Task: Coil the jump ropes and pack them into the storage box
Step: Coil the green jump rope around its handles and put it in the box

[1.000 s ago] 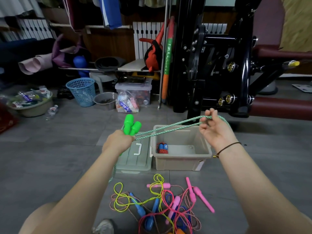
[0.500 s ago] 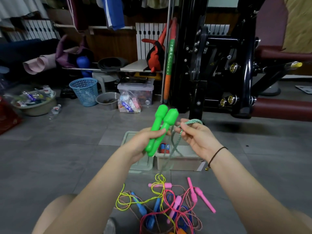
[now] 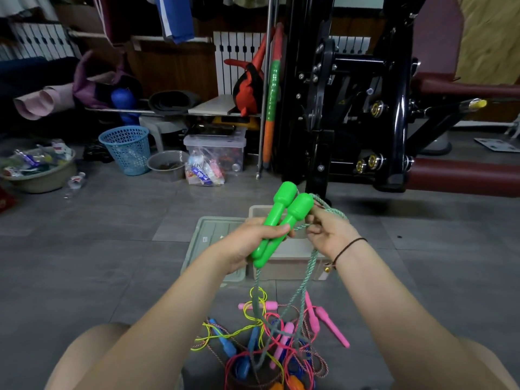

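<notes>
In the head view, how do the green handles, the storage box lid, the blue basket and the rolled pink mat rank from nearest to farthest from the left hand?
1. green handles: gripped in the left hand itself.
2. storage box lid: on the floor just beyond the hand.
3. blue basket: farther back, to the left.
4. rolled pink mat: far back left.

Grey tiled floor (image 3: 84, 249), white radiator (image 3: 230, 57) on back wall (image 3: 174, 68), black gym machine (image 3: 351, 108), blue mesh basket (image 3: 125, 149)

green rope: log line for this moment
step: coiling | left hand: grips both green handles | right hand: pinches rope loop | tail: hangs to floor pile | box: open, behind hands
</notes>
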### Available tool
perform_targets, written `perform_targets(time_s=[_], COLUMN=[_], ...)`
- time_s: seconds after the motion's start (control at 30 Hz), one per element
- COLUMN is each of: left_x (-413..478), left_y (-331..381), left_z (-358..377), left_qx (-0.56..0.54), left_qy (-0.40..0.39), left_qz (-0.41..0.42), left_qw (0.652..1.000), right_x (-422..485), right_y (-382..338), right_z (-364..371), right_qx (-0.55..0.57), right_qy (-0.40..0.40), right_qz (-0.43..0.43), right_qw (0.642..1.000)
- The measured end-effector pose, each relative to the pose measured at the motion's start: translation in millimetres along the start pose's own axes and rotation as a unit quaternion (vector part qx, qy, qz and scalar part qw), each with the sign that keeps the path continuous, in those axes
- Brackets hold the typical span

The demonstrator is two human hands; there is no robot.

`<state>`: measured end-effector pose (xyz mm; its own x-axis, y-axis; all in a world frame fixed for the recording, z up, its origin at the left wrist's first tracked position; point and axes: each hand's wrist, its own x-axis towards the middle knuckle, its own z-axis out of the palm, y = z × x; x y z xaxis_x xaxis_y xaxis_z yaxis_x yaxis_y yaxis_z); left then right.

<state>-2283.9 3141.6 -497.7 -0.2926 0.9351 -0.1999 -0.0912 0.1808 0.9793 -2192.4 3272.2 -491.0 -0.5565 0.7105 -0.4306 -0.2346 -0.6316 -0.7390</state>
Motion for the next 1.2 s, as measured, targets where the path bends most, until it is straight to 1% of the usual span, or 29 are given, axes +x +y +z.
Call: perform_targets(time_s=[0.17,0.33,0.43,0.57,0.63,0.7,0.73,0.8,0.87,0.9,0.97,1.07,1.13,1.2], left_x=[0.0,-8.8,-16.1,-23.5,-25.3,-24.4,-22.6,-19.8,-17.1,-15.2,-11.9,-7.4,-4.6,-0.1], left_y=[-5.2,-11.0,-13.4,-12.6,-13.2,-13.8,-14.5,-12.1,-8.8,-8.2,-6.1,-2.4,-0.5,-2.4], left_z=[-13.8,-44.5,-56.1,-60.9,-55.8,-45.5,-38.1,-21.3,-6.6,-1.8,4.6,9.6,12.7,14.1], left_qx=[-0.001,0.050,0.053,0.055,0.049,0.029,-0.002,-0.102,-0.205,-0.233,-0.238,-0.203,-0.186,-0.158], left_qy=[0.042,0.084,0.113,0.134,0.125,0.097,0.077,0.048,0.026,0.017,0.001,-0.005,0.006,0.025], left_qz=[-0.046,-0.077,-0.080,-0.079,-0.073,-0.051,-0.035,-0.019,-0.011,-0.005,0.007,0.005,0.007,0.007], left_qw=[0.998,0.992,0.989,0.986,0.988,0.994,0.996,0.993,0.978,0.972,0.971,0.979,0.982,0.987], right_x=[15.6,17.7,7.4,-9.1,-17.7,-26.8,-31.0,-37.9,-41.1,-40.4,-35.9,-26.6,-21.6,-14.1], right_y=[-21.0,-46.2,-43.6,-33.9,-29.0,-21.7,-16.7,-4.9,7.1,12.0,17.6,20.7,19.3,12.8], right_z=[-22.6,-44.5,-43.2,-37.3,-32.4,-24.1,-18.9,-9.0,0.4,4.5,9.8,10.6,9.4,4.9], right_qx=[0.062,0.078,0.032,-0.030,-0.063,-0.093,-0.108,-0.139,-0.141,-0.127,-0.101,-0.072,-0.041,-0.020], right_qy=[0.018,0.026,0.009,0.011,-0.007,-0.039,-0.057,-0.098,-0.129,-0.132,-0.109,-0.079,-0.076,-0.050], right_qz=[-0.016,-0.061,-0.060,-0.052,-0.049,-0.042,-0.036,-0.020,-0.004,-0.002,-0.014,-0.032,-0.035,-0.057], right_qw=[0.998,0.995,0.998,0.998,0.997,0.994,0.992,0.985,0.982,0.983,0.989,0.994,0.996,0.997])
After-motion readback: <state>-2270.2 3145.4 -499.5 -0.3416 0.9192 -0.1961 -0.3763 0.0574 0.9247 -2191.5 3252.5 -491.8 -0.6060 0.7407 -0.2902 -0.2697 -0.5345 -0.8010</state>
